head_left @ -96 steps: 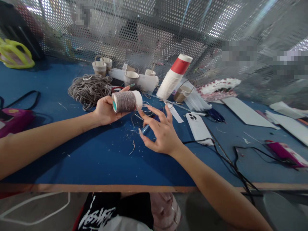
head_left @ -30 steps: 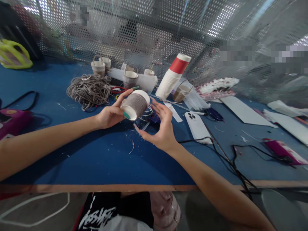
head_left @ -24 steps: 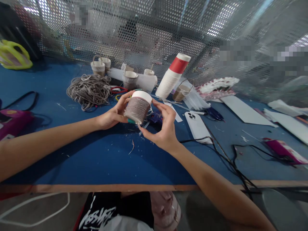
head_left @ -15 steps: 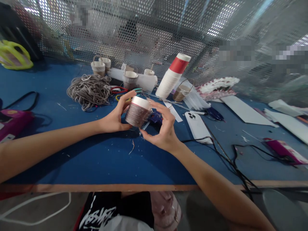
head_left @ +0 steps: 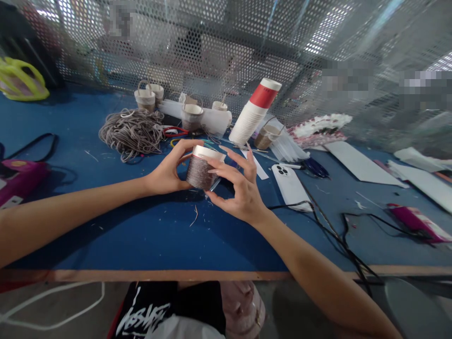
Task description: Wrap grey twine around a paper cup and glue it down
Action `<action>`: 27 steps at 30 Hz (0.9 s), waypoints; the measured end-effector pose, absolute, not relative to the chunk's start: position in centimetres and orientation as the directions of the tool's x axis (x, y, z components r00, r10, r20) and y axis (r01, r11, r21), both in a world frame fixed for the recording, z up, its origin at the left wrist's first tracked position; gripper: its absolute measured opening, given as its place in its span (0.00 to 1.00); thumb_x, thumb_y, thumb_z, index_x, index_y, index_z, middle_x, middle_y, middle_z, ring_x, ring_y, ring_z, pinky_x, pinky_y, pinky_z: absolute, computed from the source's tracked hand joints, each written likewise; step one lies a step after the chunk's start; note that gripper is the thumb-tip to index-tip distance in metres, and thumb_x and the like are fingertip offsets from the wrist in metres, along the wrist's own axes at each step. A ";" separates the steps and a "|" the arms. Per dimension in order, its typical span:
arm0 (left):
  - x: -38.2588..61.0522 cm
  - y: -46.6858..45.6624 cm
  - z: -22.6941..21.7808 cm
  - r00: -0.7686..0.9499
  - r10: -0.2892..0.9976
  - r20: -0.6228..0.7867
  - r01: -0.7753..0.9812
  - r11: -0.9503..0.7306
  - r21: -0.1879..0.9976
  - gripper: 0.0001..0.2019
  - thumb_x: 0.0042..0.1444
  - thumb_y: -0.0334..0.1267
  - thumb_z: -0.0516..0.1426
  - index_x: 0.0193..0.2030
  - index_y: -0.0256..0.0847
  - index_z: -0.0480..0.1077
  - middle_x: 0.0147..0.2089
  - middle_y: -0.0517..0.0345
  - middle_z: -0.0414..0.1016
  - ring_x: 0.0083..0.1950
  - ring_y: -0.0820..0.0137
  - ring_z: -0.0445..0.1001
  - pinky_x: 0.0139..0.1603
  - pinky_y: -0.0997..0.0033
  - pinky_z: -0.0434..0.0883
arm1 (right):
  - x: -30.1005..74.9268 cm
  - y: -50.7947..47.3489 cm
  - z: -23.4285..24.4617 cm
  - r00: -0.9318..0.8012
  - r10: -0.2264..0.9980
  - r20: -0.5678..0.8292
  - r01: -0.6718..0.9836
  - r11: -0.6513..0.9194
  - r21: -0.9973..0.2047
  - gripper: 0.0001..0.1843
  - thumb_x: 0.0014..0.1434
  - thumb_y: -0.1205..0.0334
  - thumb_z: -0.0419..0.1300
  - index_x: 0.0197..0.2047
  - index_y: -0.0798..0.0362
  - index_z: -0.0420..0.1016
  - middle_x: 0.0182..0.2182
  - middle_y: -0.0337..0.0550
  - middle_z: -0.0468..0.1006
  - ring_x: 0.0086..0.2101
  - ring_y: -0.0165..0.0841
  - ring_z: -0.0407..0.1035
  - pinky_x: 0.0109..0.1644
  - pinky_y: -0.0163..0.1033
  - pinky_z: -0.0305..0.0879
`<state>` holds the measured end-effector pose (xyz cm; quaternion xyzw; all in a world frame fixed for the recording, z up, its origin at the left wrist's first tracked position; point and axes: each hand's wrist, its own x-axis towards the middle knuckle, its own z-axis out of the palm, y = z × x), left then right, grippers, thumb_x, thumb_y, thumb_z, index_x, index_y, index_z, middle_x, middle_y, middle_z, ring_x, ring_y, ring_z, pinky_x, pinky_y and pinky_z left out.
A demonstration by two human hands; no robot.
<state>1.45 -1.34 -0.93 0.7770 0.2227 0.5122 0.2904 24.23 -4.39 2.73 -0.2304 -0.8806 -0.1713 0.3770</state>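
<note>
A paper cup (head_left: 199,172) wound with grey-brown cord, its white rim and a thin red line left bare, is held above the table, slightly tilted. My left hand (head_left: 168,170) grips it from the left, thumb low and fingers around the far side. From the right, my right hand (head_left: 240,188) has its thumb at the cup's lower edge and a fingertip against the cord, with other fingers raised; it is closed around that side. Behind the right hand, a dark blue object is mostly hidden. A tangled heap of grey cord (head_left: 132,133) lies beyond my left hand.
Small cord-wrapped cups with handles (head_left: 192,117) stand at the back, near a leaning stack of paper cups (head_left: 249,115). On the right are a white phone (head_left: 290,186), black cables (head_left: 330,230) and a purple device (head_left: 418,221). Red-handled pliers (head_left: 176,131) lie beyond the hands.
The cup has shifted slightly down and right in my left hand's grip. Fingers of my right hand have spread and moved, one now lying across the cup's cord-covered side.
</note>
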 end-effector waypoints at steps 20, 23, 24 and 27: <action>1.2 -0.5 -0.6 0.427 0.700 0.573 -0.219 -0.535 0.816 0.43 0.39 0.46 0.75 0.60 0.49 0.59 0.65 0.47 0.67 0.69 0.49 0.65 0.66 0.48 0.69 | 24.6 -4.9 2.3 -0.361 0.193 0.912 0.625 0.776 0.083 0.25 0.49 0.51 0.75 0.47 0.38 0.71 0.32 0.36 0.81 0.40 0.44 0.75 0.61 0.61 0.63; 1.3 -0.5 -0.7 0.418 0.701 0.577 -0.236 -0.530 0.814 0.44 0.39 0.46 0.75 0.60 0.50 0.57 0.65 0.47 0.67 0.67 0.52 0.68 0.64 0.50 0.71 | 24.8 -4.7 2.4 -0.334 0.178 0.926 0.603 0.796 0.064 0.25 0.47 0.51 0.76 0.46 0.40 0.71 0.32 0.36 0.80 0.40 0.45 0.74 0.60 0.62 0.63; 1.3 -0.5 -0.7 0.418 0.700 0.579 -0.247 -0.526 0.814 0.44 0.39 0.45 0.75 0.60 0.51 0.57 0.64 0.48 0.68 0.66 0.53 0.70 0.63 0.51 0.72 | 24.8 -4.7 2.5 -0.332 0.164 0.929 0.603 0.794 0.075 0.26 0.46 0.50 0.76 0.45 0.40 0.71 0.32 0.37 0.80 0.40 0.45 0.75 0.59 0.62 0.65; 1.4 -0.5 -0.8 0.419 0.696 0.583 -0.265 -0.520 0.812 0.45 0.38 0.45 0.75 0.60 0.52 0.56 0.65 0.48 0.67 0.64 0.54 0.72 0.60 0.52 0.74 | 24.7 -4.4 3.0 -0.324 0.099 0.941 0.607 0.785 0.126 0.32 0.43 0.45 0.77 0.47 0.42 0.68 0.34 0.39 0.81 0.37 0.44 0.76 0.51 0.61 0.71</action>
